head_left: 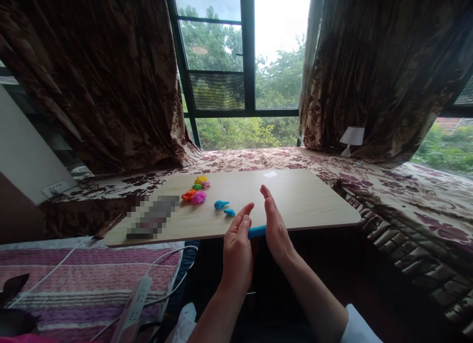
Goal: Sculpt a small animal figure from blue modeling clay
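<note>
A short roll of blue modelling clay (257, 231) lies crosswise between my two palms, above the table's near edge. My left hand (237, 239) has its palm turned inward, with the thumb beside the roll's left end. Opposite it, my right hand (276, 229) is held nearly flat, fingers stretched forward and together, palm against the roll's right end. The palms are a little apart, with the clay held between them. Just beyond my left hand, a rounded blue clay piece with a pointed end (221, 204) and a smaller blue clay piece (229, 212) rest on the table.
On the wooden table (303, 200), yellow clay (200, 180), green clay (197, 187), orange clay (188, 195) and pink clay (199, 197) sit in a cluster. A blurred-out dark object (153, 217) lies at left. A power strip (133, 303) with white cables is at lower left.
</note>
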The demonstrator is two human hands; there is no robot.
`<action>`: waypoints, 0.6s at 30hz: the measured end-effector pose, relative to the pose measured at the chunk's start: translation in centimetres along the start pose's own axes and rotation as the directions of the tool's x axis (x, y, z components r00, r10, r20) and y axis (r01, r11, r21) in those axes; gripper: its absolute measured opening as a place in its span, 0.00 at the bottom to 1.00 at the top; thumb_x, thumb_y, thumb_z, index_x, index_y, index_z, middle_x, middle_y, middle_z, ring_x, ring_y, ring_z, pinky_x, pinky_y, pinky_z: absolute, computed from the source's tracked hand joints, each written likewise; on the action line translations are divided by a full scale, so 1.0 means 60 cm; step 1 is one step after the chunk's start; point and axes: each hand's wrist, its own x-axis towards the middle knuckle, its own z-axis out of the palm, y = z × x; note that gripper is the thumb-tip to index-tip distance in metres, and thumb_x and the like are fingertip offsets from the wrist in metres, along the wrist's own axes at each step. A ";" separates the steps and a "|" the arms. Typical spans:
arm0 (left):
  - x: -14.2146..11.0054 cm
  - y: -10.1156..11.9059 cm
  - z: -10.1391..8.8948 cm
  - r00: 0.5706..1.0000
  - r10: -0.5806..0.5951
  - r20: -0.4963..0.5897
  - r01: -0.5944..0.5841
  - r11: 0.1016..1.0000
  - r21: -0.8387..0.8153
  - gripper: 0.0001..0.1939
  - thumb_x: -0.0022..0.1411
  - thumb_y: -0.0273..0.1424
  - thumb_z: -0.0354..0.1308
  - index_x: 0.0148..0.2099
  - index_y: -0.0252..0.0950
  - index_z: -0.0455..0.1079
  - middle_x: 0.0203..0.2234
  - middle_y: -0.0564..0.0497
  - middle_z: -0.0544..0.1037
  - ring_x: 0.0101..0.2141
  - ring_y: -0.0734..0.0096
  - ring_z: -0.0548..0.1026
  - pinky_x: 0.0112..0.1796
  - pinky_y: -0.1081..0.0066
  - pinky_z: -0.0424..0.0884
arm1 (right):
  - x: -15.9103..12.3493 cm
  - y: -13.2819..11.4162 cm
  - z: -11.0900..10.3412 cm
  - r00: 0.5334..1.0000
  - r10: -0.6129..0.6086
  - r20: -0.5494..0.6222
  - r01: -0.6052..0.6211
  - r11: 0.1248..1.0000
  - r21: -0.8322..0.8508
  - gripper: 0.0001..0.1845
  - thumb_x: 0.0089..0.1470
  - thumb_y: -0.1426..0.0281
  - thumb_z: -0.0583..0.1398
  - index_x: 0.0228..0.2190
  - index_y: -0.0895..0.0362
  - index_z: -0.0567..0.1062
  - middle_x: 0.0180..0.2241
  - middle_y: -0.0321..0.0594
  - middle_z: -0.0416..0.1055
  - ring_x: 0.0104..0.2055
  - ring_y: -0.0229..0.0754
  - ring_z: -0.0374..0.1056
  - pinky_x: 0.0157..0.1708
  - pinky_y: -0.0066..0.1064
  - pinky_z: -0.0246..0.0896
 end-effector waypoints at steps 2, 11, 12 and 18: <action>0.002 -0.005 -0.004 0.995 0.077 -0.064 -0.072 0.995 0.066 0.17 0.61 0.40 0.53 0.51 0.45 0.70 0.58 0.53 0.65 0.58 0.65 0.60 0.57 0.67 0.54 | -0.007 0.002 0.004 1.000 0.008 0.004 -0.008 1.000 -0.003 0.28 0.62 0.55 0.42 0.60 0.52 0.53 0.64 0.34 0.45 0.66 0.36 0.38 0.63 0.35 0.31; 0.008 -0.009 -0.015 0.983 0.172 -0.063 -0.157 0.968 0.196 0.22 0.62 0.45 0.48 0.57 0.47 0.64 0.61 0.55 0.59 0.60 0.64 0.56 0.59 0.66 0.47 | -0.013 0.007 0.013 1.000 0.007 0.001 -0.007 1.000 -0.018 0.28 0.63 0.57 0.43 0.60 0.53 0.54 0.64 0.34 0.46 0.66 0.36 0.39 0.64 0.36 0.31; 0.008 -0.010 -0.015 0.984 0.164 -0.065 -0.150 0.971 0.184 0.22 0.62 0.44 0.49 0.56 0.47 0.65 0.61 0.55 0.60 0.60 0.64 0.56 0.59 0.66 0.48 | -0.014 0.007 0.013 1.000 0.008 0.002 -0.008 1.000 -0.016 0.28 0.63 0.56 0.43 0.60 0.53 0.54 0.64 0.33 0.46 0.66 0.36 0.39 0.64 0.36 0.31; 0.007 -0.009 -0.016 0.992 0.118 -0.053 -0.107 0.979 0.176 0.19 0.62 0.44 0.49 0.53 0.48 0.69 0.59 0.55 0.63 0.59 0.63 0.58 0.59 0.65 0.49 | -0.016 0.007 0.013 0.998 0.043 0.038 -0.044 0.999 0.023 0.27 0.62 0.55 0.43 0.60 0.50 0.55 0.63 0.33 0.48 0.65 0.38 0.40 0.64 0.38 0.32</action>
